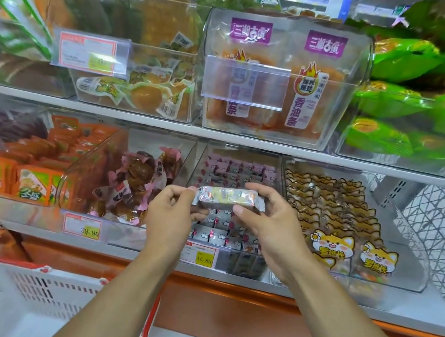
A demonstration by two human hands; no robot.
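A small silvery snack packet (228, 196) with yellow and pink print is held level between both hands, in front of a shop shelf. My left hand (171, 215) pinches its left end. My right hand (268, 221) holds the right end, thumb under and fingers curled over the top. Right behind and below the packet is a clear bin (239, 171) of several similar small pink and silver packets.
A white shopping basket (22, 303) with a red rim hangs at the lower left. Clear bins along the shelf hold orange packs (32, 180), brown wrapped snacks (132, 181) and cat-print packets (331, 242). Price tags (82, 226) line the shelf edge. A wire rack (443, 230) stands at the right.
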